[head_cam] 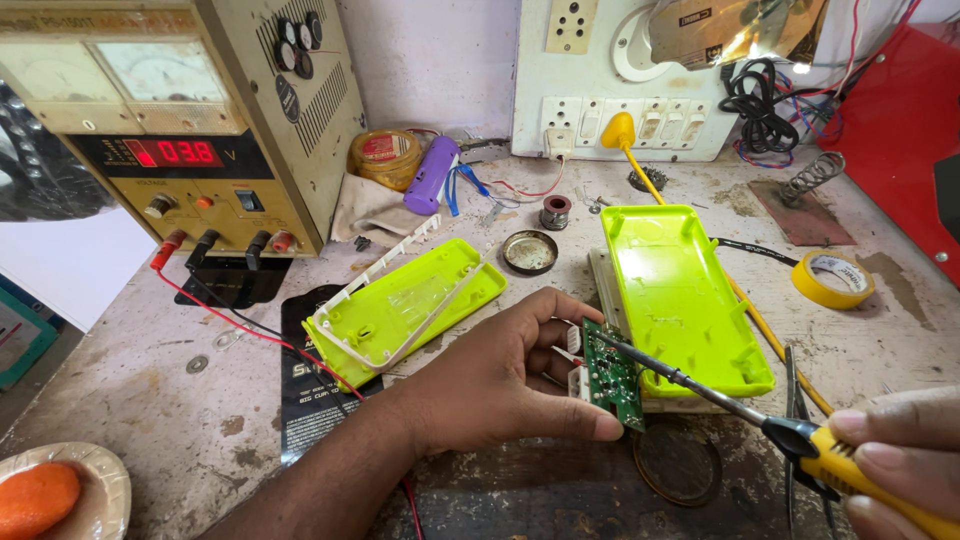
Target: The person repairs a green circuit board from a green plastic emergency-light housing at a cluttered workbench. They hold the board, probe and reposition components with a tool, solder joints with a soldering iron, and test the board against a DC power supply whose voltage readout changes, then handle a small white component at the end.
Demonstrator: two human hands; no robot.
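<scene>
My left hand (500, 380) grips a small green circuit board (612, 378), holding it upright on edge between thumb and fingers. My right hand (900, 455) at the lower right holds a yellow-handled soldering iron (800, 440); its dark tip touches the top of the board. Just behind the board lies a lime-green plastic casing half (680, 290), hollow side up, resting on a white part. The other lime-green casing half (410, 305) with a white frame lies to the left of my hand.
A beige bench power supply (180, 130) with a red digit display stands at the back left, red and black leads running forward. A wall socket board (620, 90), purple cylindrical cell (432, 175), solder spool (555, 211), round tin lid (530, 252) and yellow tape roll (832, 278) sit around.
</scene>
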